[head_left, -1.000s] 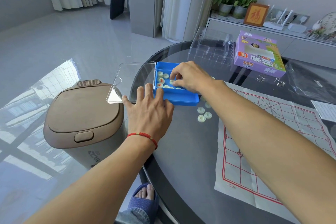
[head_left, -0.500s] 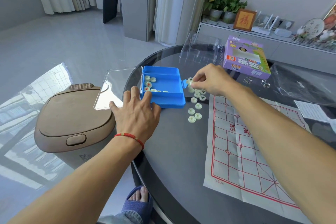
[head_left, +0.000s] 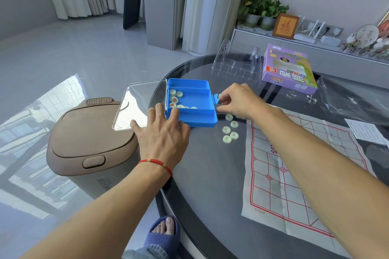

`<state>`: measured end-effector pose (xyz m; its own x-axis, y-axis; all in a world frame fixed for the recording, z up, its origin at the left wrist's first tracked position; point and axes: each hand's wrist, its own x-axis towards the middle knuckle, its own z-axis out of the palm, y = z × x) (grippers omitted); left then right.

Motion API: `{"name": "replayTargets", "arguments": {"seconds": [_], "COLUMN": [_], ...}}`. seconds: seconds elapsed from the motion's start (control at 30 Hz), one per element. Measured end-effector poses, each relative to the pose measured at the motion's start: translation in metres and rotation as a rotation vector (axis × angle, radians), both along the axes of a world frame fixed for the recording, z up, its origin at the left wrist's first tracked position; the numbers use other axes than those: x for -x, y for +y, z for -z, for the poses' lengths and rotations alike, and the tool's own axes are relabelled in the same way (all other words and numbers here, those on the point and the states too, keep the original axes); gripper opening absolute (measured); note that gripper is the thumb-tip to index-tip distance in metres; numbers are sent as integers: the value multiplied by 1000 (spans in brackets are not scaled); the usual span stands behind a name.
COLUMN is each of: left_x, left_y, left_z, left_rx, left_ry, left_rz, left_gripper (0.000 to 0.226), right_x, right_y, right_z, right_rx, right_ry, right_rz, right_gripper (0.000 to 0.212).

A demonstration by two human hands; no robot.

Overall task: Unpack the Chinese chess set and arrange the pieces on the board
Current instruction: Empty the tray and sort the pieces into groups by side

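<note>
The case [head_left: 190, 101] lies open, few pieces [head_left: 175, 99] inside, more pieces loose [head_left: 230, 130] beside it; the board [head_left: 294, 174] is bare. Left hand [head_left: 163, 134] steadies it, fingers spread; right hand [head_left: 237, 101] pinches one piece.

Blue case [head_left: 200, 99], pale green pieces [head_left: 229, 132], white board [head_left: 294, 174] gridded red, purple box [head_left: 288, 69].

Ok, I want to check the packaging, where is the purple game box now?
In the head view the purple game box lies at the table's far right, beside the clear plastic insert and beyond the paper board.
</note>
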<state>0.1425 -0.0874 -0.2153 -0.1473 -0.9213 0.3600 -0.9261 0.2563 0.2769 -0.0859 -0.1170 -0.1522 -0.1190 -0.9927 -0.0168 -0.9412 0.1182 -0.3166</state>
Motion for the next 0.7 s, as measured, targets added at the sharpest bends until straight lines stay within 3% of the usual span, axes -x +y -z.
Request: {"name": "replayTargets", "arguments": {"seconds": [0.23,0.47,0.7], "left_x": [2,3,2], "left_y": [0,0,0], "left_z": [0,0,1], "left_rx": [-14,18,20], "left_ry": [-10,-9,-8], "left_rz": [9,5,-4], "left_gripper": [28,28,27], "right_x": [-26,-59,-59], "right_y": [-8,-30,-38], "right_z": [-10,-9,-9], "right_rx": [280,-67,-86], "right_ry": [35,-40,-60], "right_rz": [-88,-178,-160], "right_gripper": [3,6,5]}}
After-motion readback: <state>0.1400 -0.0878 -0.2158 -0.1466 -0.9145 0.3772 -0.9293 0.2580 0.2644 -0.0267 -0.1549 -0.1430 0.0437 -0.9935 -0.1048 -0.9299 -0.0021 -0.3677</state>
